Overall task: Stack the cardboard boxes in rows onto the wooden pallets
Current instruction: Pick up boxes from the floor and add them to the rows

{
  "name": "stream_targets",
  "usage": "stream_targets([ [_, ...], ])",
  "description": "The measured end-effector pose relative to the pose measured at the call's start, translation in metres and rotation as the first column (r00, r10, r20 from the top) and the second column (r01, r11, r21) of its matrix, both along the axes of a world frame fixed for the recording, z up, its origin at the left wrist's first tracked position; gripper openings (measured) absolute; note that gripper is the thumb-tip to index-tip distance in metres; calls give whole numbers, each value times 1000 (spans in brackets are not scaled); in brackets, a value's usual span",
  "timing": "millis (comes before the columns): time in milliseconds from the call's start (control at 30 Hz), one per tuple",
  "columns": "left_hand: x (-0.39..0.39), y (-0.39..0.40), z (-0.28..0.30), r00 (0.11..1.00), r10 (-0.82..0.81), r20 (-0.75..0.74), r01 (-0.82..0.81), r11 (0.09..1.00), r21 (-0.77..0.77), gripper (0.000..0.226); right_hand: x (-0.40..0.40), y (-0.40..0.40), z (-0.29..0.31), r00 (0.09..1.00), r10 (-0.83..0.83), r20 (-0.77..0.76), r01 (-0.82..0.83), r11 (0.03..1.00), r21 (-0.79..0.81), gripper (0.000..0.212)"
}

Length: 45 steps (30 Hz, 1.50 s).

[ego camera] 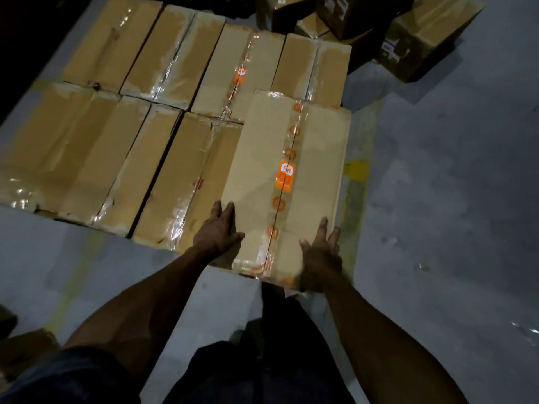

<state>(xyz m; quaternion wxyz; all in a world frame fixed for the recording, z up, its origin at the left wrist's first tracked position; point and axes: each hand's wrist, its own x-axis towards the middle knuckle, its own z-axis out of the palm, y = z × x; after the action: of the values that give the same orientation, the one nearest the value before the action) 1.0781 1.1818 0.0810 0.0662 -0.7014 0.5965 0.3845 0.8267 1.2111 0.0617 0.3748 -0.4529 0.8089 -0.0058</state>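
Looking down past your forearms, you see both hands on the near end of a long cardboard box (288,182) sealed with clear tape and orange stickers. Your left hand (219,228) lies flat with fingers spread along the box's left edge, thumb resting on the top face. Your right hand (320,252) is open too, fingers straight and pointing forward on the top near the right edge; it is somewhat blurred. Neither hand curls around anything.

The box sits at the right end of the near row of boxes (96,158), its left side just beside its neighbour. Its top looks higher than the neighbouring tops, and its near end juts toward you past that row's front edge. Beyond your fingertips runs a far row of boxes (186,53), close behind the near one. The pallet beneath is hidden.

To the right of your right hand lies open grey floor (437,199) with a worn yellow line (355,199) along the box's right edge. Farther ahead and right, loose boxes (420,39) lie scattered on the floor.
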Motion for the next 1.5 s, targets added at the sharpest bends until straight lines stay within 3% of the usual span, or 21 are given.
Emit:
stream_targets([
  [133,11,50,15,999,-2,-34,1,1000,-26,82,5,47,13,994,106,-22,-105,993,52,87],
  [300,26,89,14,997,1,-75,-10,993,-120,34,4,82,13,994,85,70,-87,996,35,96],
  [500,26,97,6,985,73,-154,-101,977,-186,48,1,97,-2,991,28,128,-23,999,-39,111],
  [633,28,94,1,984,83,-159,-114,975,-193,31,5,96,-7,996,-2,86,9,996,-85,105],
  [767,29,100,-1,983,94,-155,-121,976,-179,31,6,102,-6,998,7,61,-1,996,-94,99],
  [900,33,107,-7,982,106,-156,-134,973,-187,50,8,109,-8,999,-3,47,8,995,-95,95],
  [1033,28,105,-8,981,114,-157,-152,955,-254,38,10,103,-7,999,-21,25,23,994,-111,91],
  [1500,23,89,-17,987,103,-122,-136,942,-306,30,7,85,-3,1000,-11,18,13,996,-86,91],
])
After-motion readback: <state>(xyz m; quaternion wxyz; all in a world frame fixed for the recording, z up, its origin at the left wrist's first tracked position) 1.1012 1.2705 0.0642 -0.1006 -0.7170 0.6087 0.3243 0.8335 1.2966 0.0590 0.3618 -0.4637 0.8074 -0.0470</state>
